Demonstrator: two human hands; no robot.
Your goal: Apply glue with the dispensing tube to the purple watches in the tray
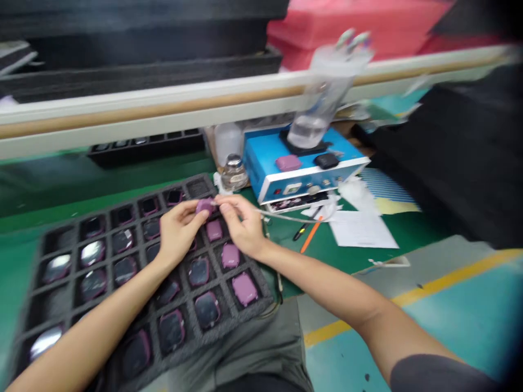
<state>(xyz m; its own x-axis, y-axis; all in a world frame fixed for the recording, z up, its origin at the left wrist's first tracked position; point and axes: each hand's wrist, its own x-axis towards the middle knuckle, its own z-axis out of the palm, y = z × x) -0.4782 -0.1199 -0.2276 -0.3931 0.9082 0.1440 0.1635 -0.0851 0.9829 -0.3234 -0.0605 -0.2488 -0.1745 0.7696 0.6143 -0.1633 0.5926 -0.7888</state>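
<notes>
One purple smartwatch case [204, 206], probably light, rigid, best held by its edges, is being pinched by the left hand [178, 227] above the foam tray [266, 298]; the right hand [245, 226] is gripping a pale cable [286, 218].

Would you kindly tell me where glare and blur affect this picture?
Head view: white glare on several dark-faced pieces in the foam tray; head view: smeared blur on the red bundle and clear cup; head view: the purple piece in the left hand looks soft, and the right edge darkens.
</notes>
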